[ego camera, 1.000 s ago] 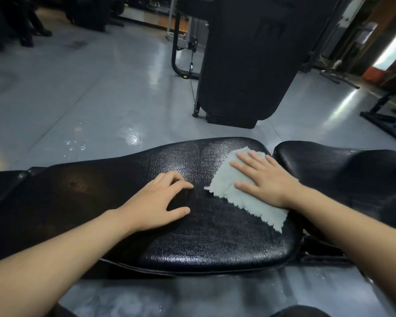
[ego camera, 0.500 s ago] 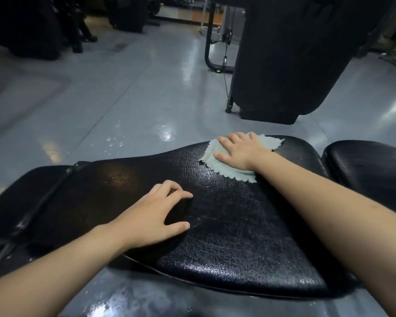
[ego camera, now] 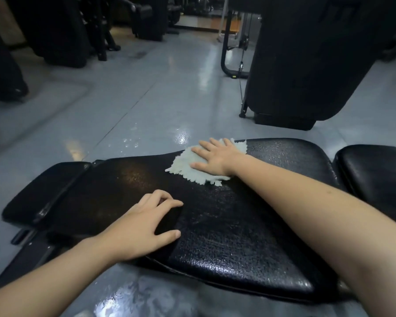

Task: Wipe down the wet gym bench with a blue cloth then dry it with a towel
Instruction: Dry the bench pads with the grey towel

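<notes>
A: What is seen at the left of the view?

B: A smaller black pad (ego camera: pixel 44 191) is joined to the end of the long worktop (ego camera: pixel 249 225). The left hand (ego camera: pixel 140 227) is rested on the near left part of the worktop; its grip is loosely spread, fingers bent at the tips, and nothing is held.

A: And further right?

B: The cloth (ego camera: pixel 192 167), pale and bunched, is found at the far edge of the worktop. It is pressed flat under the right hand (ego camera: pixel 217 157), whose grip is kept open with straight fingers laid on top. The padding nearby is beaded with wet.

A: Past that?

B: A second black pad (ego camera: pixel 375 175) is set just beside the right end, and a dark machine (ego camera: pixel 306 65) is stood on the grey floor (ego camera: pixel 124 99) beyond.
</notes>
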